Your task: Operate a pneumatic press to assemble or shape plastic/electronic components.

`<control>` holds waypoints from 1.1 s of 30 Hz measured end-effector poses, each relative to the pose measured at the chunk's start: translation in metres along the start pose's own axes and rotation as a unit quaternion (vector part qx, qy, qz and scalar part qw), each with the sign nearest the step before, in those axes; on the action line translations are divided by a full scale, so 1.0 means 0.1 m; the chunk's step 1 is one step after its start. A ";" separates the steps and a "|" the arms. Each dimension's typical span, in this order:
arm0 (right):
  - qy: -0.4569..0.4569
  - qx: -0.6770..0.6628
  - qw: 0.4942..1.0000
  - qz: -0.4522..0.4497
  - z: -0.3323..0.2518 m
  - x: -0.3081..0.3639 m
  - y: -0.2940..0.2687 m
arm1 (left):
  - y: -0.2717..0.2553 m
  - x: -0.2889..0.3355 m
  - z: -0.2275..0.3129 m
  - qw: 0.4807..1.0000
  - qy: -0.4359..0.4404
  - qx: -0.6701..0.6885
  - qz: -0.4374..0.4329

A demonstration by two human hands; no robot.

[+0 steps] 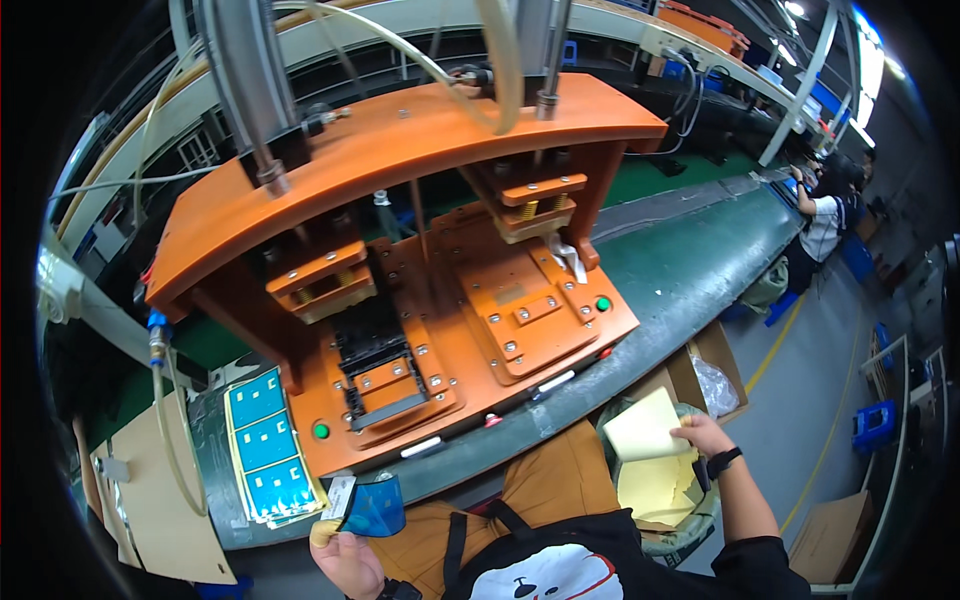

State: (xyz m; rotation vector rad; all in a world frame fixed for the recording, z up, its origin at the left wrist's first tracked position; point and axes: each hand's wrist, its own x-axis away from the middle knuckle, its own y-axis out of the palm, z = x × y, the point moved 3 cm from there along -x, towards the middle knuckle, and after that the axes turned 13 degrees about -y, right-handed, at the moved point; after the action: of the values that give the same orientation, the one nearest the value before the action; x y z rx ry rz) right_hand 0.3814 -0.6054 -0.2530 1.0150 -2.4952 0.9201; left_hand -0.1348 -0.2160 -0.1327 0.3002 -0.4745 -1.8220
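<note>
My left hand (350, 566), with a yellowish covering on a fingertip, is closed on a glossy blue film piece (376, 508) with a white strip at its left end. It hovers just in front of the bench edge. My right hand (706, 440) pinches a pale yellow sheet (645, 424) by its right side. Below that sheet is a lined bin (690, 545) holding crumpled yellow paper (655, 490). Ahead stands an orange two-station press (400, 160). A black frame-like part (378, 345) sits in its left fixture; the right fixture plate (520, 312) has a whitish strip behind it.
Sheets of blue film pieces (265, 437) lie left of the press on the green bench (690, 245). Green buttons (321, 431) and white pens (420, 447) line the press front. A cardboard box (720, 375) stands beyond the bin. Another person (825, 215) works at the far right.
</note>
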 end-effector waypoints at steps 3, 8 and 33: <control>0.127 0.148 0.978 0.068 1.24 0.20 -0.14 | 0.10 -0.05 -0.10 0.998 0.000 -0.044 -0.054; 0.017 0.273 0.960 0.058 0.89 0.18 0.06 | 0.24 -0.01 -0.10 0.989 -0.032 -0.118 -0.085; -0.777 -0.007 0.617 -0.125 -4.63 0.94 1.29 | 0.78 -1.15 1.00 0.963 -0.068 -0.230 -0.120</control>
State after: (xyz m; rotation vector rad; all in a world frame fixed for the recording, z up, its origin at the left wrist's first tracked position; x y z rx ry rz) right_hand 0.2374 -0.2786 0.0821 2.9195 -3.0910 -0.5165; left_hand -0.0778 -0.1088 -0.0121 -0.0924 -0.0976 -2.1356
